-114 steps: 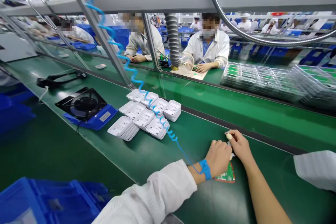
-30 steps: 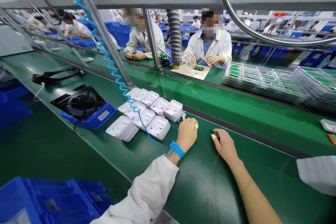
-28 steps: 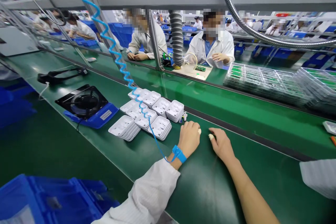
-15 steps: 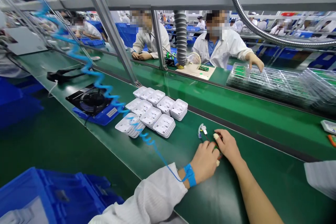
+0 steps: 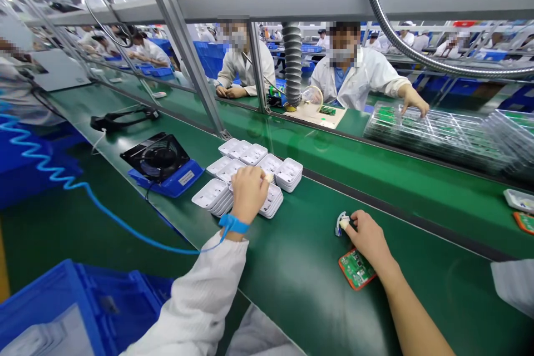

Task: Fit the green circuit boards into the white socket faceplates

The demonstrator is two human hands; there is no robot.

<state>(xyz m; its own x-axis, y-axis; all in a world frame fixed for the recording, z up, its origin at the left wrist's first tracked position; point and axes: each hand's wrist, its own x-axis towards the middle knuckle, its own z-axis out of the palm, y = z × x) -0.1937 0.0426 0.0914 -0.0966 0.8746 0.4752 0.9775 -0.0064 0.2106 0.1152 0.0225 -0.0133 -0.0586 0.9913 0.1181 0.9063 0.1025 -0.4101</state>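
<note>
L hand [image 5: 249, 193] sat over the white trays [image 5: 250, 178] on the green worktop [image 5: 308, 267], fingers [image 5: 267, 177] curled down onto the tray stack nearest the front edge; whether they'd actually gripped a tray couldn't be told, knuckles hid it. Blue wrist strap [image 5: 233, 223] on that wrist, coiled cord [image 5: 50, 167] running off to the left.

R hand [image 5: 369, 239] lay flat-ish on the worktop, well apart from the trays. Its capped fingertip [image 5: 344, 224] pressed on a small white-blue connector [image 5: 339, 226], which poked out just left of the fingertip; fingers loosely bent, not wrapped round anything. Green circuit board w/ orange rim [image 5: 356, 268] lay just below the hand, prob. touching the heel of the palm, partly under the wrist, not held.

Black fan on blue base [image 5: 161, 162] stood left of the trays. Across the line, a person in white reached a hand [image 5: 413, 101] onto clear trays of boards [image 5: 434, 130].
</note>
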